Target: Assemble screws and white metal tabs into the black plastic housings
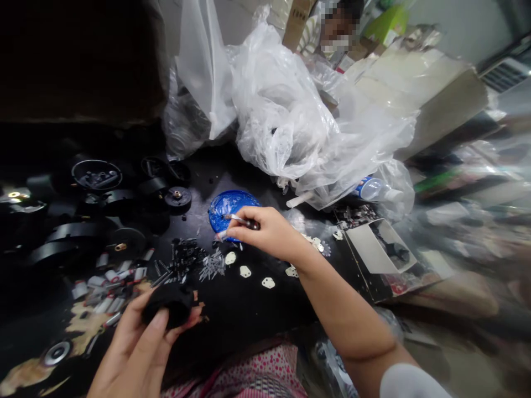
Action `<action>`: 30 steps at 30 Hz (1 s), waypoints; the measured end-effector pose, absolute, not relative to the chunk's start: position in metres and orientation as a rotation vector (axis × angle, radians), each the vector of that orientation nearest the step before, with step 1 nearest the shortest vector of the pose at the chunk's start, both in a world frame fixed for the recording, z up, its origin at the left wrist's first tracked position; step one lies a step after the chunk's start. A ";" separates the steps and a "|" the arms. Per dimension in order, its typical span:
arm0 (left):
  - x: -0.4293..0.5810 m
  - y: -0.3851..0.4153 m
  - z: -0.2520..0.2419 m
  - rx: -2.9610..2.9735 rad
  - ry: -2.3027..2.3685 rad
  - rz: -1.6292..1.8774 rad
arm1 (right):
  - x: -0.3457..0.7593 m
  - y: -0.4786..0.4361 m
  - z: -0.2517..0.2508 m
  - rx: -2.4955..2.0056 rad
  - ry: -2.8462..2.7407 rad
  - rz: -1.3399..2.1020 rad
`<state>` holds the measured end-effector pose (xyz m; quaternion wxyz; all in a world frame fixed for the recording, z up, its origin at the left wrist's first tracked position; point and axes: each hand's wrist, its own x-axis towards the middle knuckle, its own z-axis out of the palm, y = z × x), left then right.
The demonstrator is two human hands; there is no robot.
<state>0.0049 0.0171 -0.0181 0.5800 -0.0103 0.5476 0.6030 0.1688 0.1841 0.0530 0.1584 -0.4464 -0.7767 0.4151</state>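
My left hand (141,337) is closed around a black, cup-like round part (170,305) near the front edge of the table. Over a shallow blue lid (219,203) smeared with a shiny substance, my right hand (265,229) pinches a slim tool with a dark handle (252,224) and a pale metal shaft. The tool's tip reaches to the lid; its exact shape is too small to tell. A small pale cylinder (221,235) shows by the same hand's fingertips. Between the hands lie black springs (182,257), small grey pins (213,264) and cream-coloured flat plates (268,282).
Grey-and-red cylinders (112,287) lie piled at the left, with black round housings (77,232) behind them. Crumpled clear plastic bags (286,105) fill the back. At the right are a plastic bottle (377,189) and an open box (365,249). Another person (340,27) is far behind.
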 end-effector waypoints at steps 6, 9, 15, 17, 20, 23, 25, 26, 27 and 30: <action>0.011 0.025 0.003 -0.074 1.168 1.412 | 0.159 0.136 0.055 -1.208 -1.843 1.549; 0.012 0.023 0.001 -0.107 1.121 1.395 | 0.154 0.123 0.056 -1.166 -1.909 1.432; 0.013 0.020 0.002 -0.155 1.102 1.380 | 0.152 0.114 0.059 -1.143 -2.106 1.108; 0.014 0.018 0.002 -0.137 1.131 1.379 | 0.151 0.113 0.060 -1.140 -2.175 1.054; 0.015 0.013 0.000 0.001 1.225 1.422 | 0.150 0.110 0.062 -1.119 -2.275 1.013; 0.014 0.009 -0.004 0.203 1.337 1.426 | 0.151 0.109 0.064 -1.065 -2.338 0.982; 0.013 0.007 -0.006 0.194 1.341 1.396 | 0.153 0.110 0.066 -1.021 -2.369 0.975; 0.012 0.007 -0.006 0.152 1.319 1.382 | 0.155 0.111 0.066 -0.994 -2.378 1.004; 0.011 0.007 -0.006 0.105 1.290 1.367 | 0.157 0.112 0.065 -0.961 -2.374 1.077; 0.009 0.006 -0.003 0.046 1.200 1.318 | 0.163 0.115 0.061 -0.860 -2.245 1.537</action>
